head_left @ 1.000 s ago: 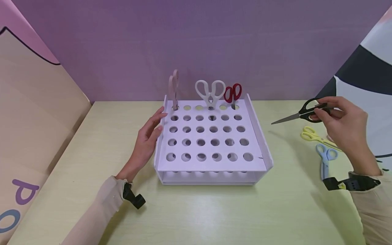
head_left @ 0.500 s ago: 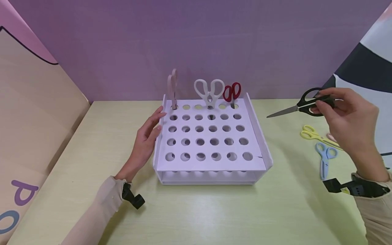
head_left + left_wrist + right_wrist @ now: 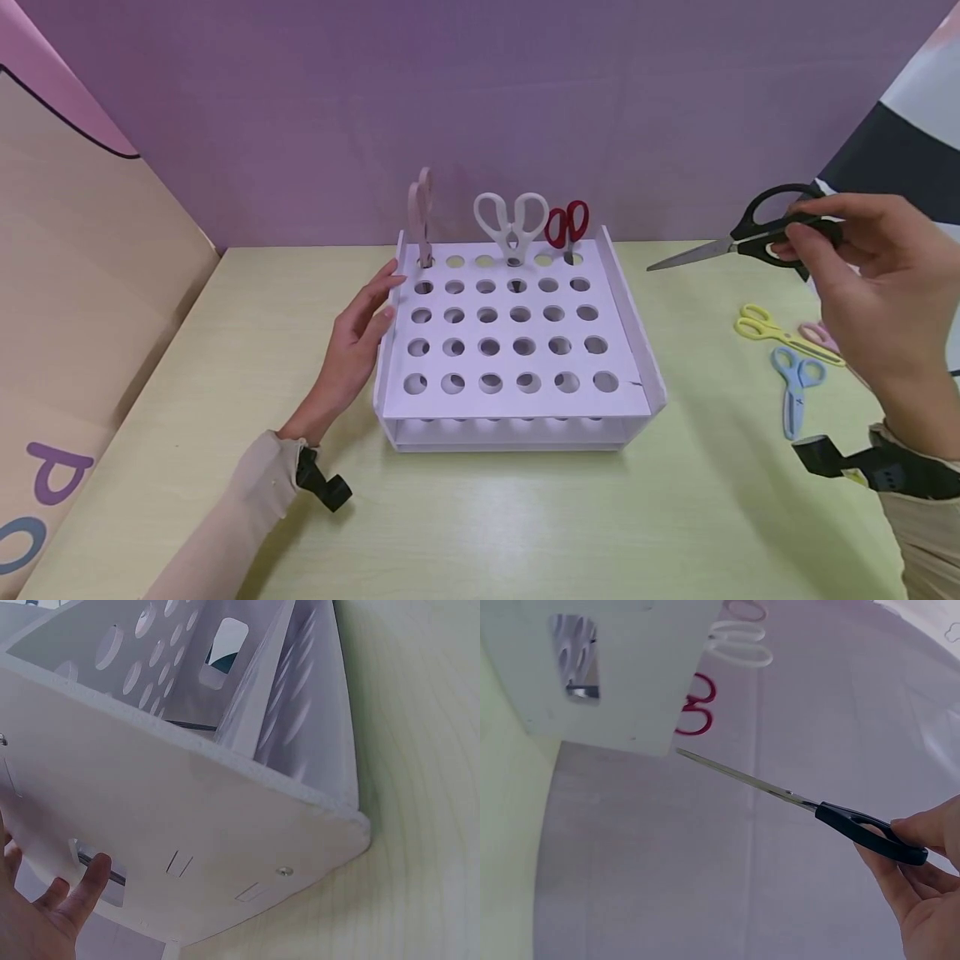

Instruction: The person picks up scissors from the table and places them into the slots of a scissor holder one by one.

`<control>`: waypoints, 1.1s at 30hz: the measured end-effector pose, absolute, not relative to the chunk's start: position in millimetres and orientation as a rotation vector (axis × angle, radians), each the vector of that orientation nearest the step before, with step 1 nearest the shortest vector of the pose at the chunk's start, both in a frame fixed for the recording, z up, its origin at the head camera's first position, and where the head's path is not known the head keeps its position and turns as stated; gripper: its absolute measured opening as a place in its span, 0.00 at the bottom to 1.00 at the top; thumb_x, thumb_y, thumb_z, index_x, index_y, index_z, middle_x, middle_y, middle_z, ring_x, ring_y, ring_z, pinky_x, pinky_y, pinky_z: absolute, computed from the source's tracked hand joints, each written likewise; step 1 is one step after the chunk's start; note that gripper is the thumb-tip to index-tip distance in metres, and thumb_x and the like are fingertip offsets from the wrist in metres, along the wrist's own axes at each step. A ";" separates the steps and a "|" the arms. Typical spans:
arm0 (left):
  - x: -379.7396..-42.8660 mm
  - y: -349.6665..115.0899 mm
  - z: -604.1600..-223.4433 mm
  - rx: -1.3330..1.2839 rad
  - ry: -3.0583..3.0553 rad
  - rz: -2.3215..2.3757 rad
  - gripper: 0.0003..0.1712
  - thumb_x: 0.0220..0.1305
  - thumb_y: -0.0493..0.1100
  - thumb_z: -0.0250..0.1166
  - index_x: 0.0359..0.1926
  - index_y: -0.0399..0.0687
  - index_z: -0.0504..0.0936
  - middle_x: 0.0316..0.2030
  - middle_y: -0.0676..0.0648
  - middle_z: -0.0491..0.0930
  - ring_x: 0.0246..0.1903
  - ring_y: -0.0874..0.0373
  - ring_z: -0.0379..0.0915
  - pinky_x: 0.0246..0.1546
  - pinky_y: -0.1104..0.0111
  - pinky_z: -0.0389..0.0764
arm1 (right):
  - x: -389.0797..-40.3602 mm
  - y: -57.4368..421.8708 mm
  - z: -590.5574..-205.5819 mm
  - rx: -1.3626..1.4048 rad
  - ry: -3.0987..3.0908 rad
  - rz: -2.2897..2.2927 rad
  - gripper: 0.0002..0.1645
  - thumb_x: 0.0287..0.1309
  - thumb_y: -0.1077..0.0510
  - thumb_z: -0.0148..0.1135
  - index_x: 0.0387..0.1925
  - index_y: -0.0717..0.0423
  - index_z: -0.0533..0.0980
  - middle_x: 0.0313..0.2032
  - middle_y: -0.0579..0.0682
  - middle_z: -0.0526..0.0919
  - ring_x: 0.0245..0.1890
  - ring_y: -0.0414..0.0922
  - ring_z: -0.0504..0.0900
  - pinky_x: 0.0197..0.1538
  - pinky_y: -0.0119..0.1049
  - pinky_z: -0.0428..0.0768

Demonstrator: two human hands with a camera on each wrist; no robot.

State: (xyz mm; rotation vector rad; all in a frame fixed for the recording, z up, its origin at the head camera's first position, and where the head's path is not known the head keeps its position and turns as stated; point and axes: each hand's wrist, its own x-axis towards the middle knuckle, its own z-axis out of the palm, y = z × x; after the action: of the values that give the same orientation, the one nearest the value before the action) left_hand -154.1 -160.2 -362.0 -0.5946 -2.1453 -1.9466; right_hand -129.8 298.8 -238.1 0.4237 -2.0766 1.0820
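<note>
Black-handled scissors are pinched by the handles in my right hand, raised above the right side of the table. Their blades point left and lie together. My left hand rests with extended fingers against the left side of a white rack full of round holes. In the left wrist view its fingers are by a slot in the side panel. Pink scissors, white scissors and red scissors stand handles up in the rack's back row.
Yellow scissors, light blue scissors and partly hidden pink-handled scissors lie on the table below my right hand. A purple backdrop rises behind the rack.
My right hand has lifted the black scissors higher and shifted right, showing more of the pink handles on the table. My left hand has stayed at the rack's side.
</note>
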 end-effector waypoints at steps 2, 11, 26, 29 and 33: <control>-154.0 -160.4 -362.0 -0.592 -2.145 -1.947 0.22 0.76 0.36 0.50 0.68 0.41 0.70 0.74 0.58 0.58 0.73 0.59 0.55 0.67 0.70 0.66 | -128.2 295.4 -234.2 0.442 -2.064 1.080 0.16 0.59 0.77 0.59 0.50 0.76 0.76 0.45 0.45 0.86 0.33 0.29 0.84 0.47 0.20 0.79; -153.6 -160.5 -362.0 -0.589 -2.143 -1.953 0.22 0.76 0.36 0.50 0.68 0.41 0.70 0.75 0.57 0.58 0.73 0.58 0.55 0.66 0.70 0.67 | -121.6 274.3 -219.1 0.526 -1.993 1.144 0.14 0.56 0.79 0.60 0.46 0.81 0.76 0.46 0.55 0.87 0.32 0.34 0.86 0.44 0.22 0.81; -154.7 -160.4 -363.0 -0.604 -2.129 -1.948 0.22 0.76 0.36 0.50 0.68 0.40 0.70 0.75 0.56 0.59 0.73 0.58 0.56 0.69 0.66 0.63 | -127.6 241.6 -215.8 0.760 -2.053 1.017 0.09 0.47 0.82 0.65 0.33 0.76 0.81 0.36 0.42 0.86 0.33 0.31 0.84 0.46 0.22 0.80; -154.6 -160.2 -362.7 -0.599 -2.136 -1.943 0.22 0.76 0.36 0.50 0.68 0.41 0.70 0.75 0.56 0.58 0.73 0.58 0.56 0.69 0.68 0.64 | -132.3 238.5 -217.4 0.804 -2.088 0.946 0.09 0.50 0.78 0.67 0.36 0.72 0.83 0.36 0.44 0.86 0.36 0.30 0.84 0.48 0.21 0.79; -154.3 -160.0 -362.3 -0.597 -2.140 -1.936 0.22 0.76 0.36 0.50 0.68 0.42 0.71 0.75 0.56 0.58 0.73 0.58 0.56 0.68 0.69 0.65 | -139.9 232.8 -219.4 0.875 -2.117 0.877 0.09 0.51 0.77 0.67 0.37 0.70 0.83 0.35 0.51 0.86 0.36 0.29 0.82 0.49 0.21 0.79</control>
State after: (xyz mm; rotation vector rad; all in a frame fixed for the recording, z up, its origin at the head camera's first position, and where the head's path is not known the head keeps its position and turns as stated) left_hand -154.3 -160.0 -362.3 -0.5970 -2.1396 -1.9359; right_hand -139.9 232.8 -219.4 0.8753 -2.1170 0.8775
